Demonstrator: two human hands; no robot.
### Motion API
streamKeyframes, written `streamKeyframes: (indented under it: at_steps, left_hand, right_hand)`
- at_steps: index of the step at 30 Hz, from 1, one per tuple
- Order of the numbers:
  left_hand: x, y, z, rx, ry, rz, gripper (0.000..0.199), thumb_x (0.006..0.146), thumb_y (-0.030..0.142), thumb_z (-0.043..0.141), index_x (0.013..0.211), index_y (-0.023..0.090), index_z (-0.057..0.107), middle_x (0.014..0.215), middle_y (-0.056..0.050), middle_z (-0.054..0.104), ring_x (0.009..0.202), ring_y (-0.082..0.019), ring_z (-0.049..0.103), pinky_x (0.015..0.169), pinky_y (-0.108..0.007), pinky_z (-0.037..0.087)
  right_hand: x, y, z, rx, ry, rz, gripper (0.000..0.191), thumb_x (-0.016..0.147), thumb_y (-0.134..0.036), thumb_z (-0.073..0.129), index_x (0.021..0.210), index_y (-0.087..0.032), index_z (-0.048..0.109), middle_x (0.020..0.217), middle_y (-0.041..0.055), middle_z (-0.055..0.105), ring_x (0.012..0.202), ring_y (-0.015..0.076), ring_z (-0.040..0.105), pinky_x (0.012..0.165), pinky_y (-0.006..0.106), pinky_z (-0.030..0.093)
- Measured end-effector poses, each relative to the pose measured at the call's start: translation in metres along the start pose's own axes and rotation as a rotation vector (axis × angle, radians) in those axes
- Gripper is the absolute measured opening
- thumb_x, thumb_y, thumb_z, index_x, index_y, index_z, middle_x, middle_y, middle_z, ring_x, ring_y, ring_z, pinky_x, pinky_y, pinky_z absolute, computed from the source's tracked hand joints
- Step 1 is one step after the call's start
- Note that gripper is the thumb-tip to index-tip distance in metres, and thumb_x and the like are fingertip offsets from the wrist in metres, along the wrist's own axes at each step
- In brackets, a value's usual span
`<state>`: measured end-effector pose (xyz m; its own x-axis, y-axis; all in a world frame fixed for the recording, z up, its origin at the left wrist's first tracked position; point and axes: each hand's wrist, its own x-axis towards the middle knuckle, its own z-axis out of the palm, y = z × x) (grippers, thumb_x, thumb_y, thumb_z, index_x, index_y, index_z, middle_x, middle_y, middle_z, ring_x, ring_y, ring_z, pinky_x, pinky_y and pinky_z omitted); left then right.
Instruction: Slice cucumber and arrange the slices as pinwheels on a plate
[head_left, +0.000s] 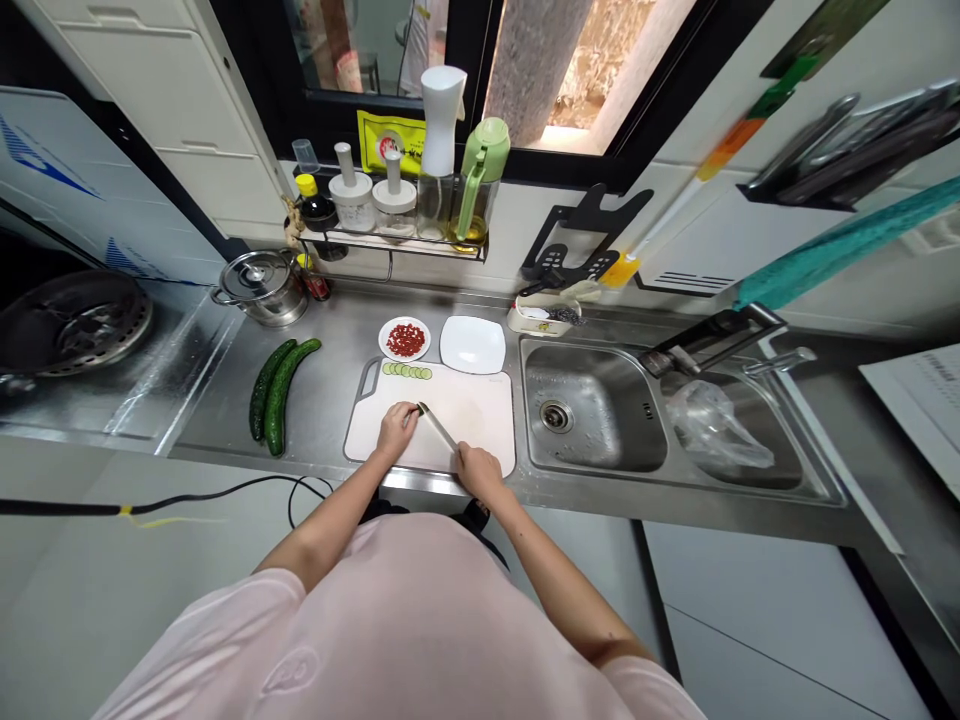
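Note:
My right hand (480, 470) is closed round the handle of a knife (441, 428), whose blade slants up and left over the white cutting board (487, 405). Close to the blade's tip are the bunched fingers of my left hand (397, 431), on the board's left half. A small dark bit shows at those fingertips, too small to name. Along the board's top left edge lies a row of overlapping cucumber slices (406, 371). Behind the board stand a white plate of chopped red pieces (405, 340) and a bare white square plate (472, 346).
Two whole cucumbers (279, 397) lie left of the board, with a lidded steel pot (262, 288) behind them. A double sink (600, 410) is at the right, a plastic bag (712, 425) in its far basin. A seasoning shelf (390, 240) hangs on the back wall.

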<state>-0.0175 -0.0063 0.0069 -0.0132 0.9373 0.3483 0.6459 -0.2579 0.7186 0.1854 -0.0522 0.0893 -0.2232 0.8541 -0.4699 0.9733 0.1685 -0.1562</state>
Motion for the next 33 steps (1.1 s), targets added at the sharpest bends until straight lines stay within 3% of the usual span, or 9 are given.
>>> streamKeyframes:
  at_steps: [6, 13, 16, 20, 23, 27, 30, 33]
  left_hand:
    - [0.0, 0.002, -0.002, -0.055, 0.027, -0.069, 0.017, 0.088, 0.027, 0.047, 0.092, 0.018, 0.061, 0.09, -0.006, 0.063, 0.084, -0.016, 0.059, 0.077, -0.03, 0.049]
    - [0.01, -0.005, -0.011, -0.133, 0.285, -0.357, 0.023, 0.087, 0.032, 0.046, 0.1, 0.018, 0.059, 0.094, -0.008, 0.065, 0.082, -0.016, 0.061, 0.073, -0.028, 0.051]
    - [0.022, -0.002, -0.017, -0.167, 0.327, -0.39, 0.024, 0.087, 0.032, 0.047, 0.103, 0.018, 0.059, 0.097, -0.008, 0.064, 0.084, -0.015, 0.061, 0.072, -0.027, 0.051]
    - [0.04, 0.017, -0.025, -0.122, 0.221, -0.257, 0.026, 0.084, 0.032, 0.052, 0.106, 0.019, 0.06, 0.106, -0.009, 0.061, 0.09, -0.017, 0.06, 0.075, -0.029, 0.051]
    - [0.05, 0.037, -0.029, -0.024, 0.066, -0.057, 0.026, 0.081, 0.033, 0.058, 0.104, 0.021, 0.063, 0.112, -0.008, 0.059, 0.106, -0.023, 0.054, 0.091, -0.038, 0.045]
    - [0.056, 0.058, -0.031, 0.073, -0.198, 0.132, 0.03, 0.076, 0.037, 0.065, 0.104, 0.025, 0.066, 0.115, -0.007, 0.058, 0.111, -0.025, 0.05, 0.097, -0.042, 0.04]
    - [0.056, 0.065, -0.029, 0.12, -0.307, 0.153, 0.026, 0.076, 0.039, 0.064, 0.098, 0.026, 0.068, 0.114, -0.006, 0.059, 0.112, -0.025, 0.049, 0.098, -0.043, 0.038]
    - [0.055, 0.067, -0.026, 0.104, -0.331, 0.137, 0.024, 0.076, 0.038, 0.064, 0.096, 0.026, 0.068, 0.111, -0.006, 0.06, 0.109, -0.025, 0.051, 0.096, -0.042, 0.039]
  right_hand:
    - [-0.005, 0.01, -0.005, 0.029, 0.061, 0.096, 0.032, 0.097, -0.034, 0.026, 0.113, -0.023, 0.052, 0.094, 0.0076, 0.065, 0.085, 0.0192, 0.061, 0.07, 0.027, 0.036]
    - [-0.008, 0.021, -0.007, 0.014, 0.204, 0.127, 0.032, 0.091, -0.025, 0.039, 0.121, -0.024, 0.05, 0.1, 0.0072, 0.061, 0.094, 0.0192, 0.054, 0.077, 0.027, 0.032]
    - [-0.009, 0.022, -0.008, -0.001, 0.257, 0.119, 0.04, 0.089, -0.025, 0.043, 0.128, -0.02, 0.045, 0.103, 0.0092, 0.058, 0.096, 0.0204, 0.05, 0.081, 0.028, 0.029]
    - [-0.007, 0.023, -0.012, -0.035, 0.332, 0.11, 0.045, 0.088, -0.027, 0.045, 0.132, -0.02, 0.043, 0.1, 0.0095, 0.056, 0.095, 0.0219, 0.046, 0.081, 0.03, 0.028]
    - [-0.005, 0.025, -0.014, -0.062, 0.375, 0.075, 0.046, 0.088, -0.027, 0.045, 0.133, -0.02, 0.043, 0.099, 0.0099, 0.055, 0.093, 0.0229, 0.043, 0.08, 0.031, 0.027]
    - [-0.006, 0.026, -0.016, -0.091, 0.396, 0.019, 0.047, 0.088, -0.027, 0.044, 0.135, -0.019, 0.041, 0.099, 0.0117, 0.053, 0.092, 0.024, 0.041, 0.08, 0.032, 0.026]
    - [-0.008, 0.027, -0.016, -0.102, 0.394, 0.005, 0.048, 0.088, -0.027, 0.043, 0.135, -0.019, 0.041, 0.098, 0.012, 0.052, 0.092, 0.0243, 0.041, 0.079, 0.032, 0.026]
    - [-0.01, 0.028, -0.014, -0.106, 0.39, 0.007, 0.047, 0.088, -0.027, 0.043, 0.134, -0.019, 0.042, 0.098, 0.0118, 0.052, 0.091, 0.0243, 0.041, 0.079, 0.032, 0.026]
